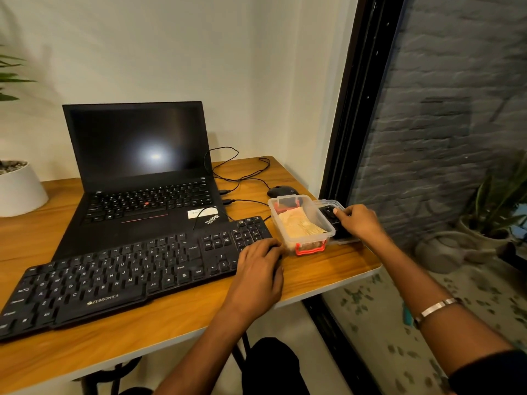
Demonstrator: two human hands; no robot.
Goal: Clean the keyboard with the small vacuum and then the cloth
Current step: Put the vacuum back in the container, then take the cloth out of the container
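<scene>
Black keyboard lies across the lower left of the wooden surface. The left hand rests loosely curled on its right end. The right hand pinches a dark object beside the clear box holding a cloth.

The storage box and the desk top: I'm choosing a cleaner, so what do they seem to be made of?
The storage box looks like clear, glossy plastic: the cloth shows through its walls, and it has a red clip. The desk top looks like wood or wood-grain laminate, a smooth orange-brown with streaks; which one is unclear.
</scene>
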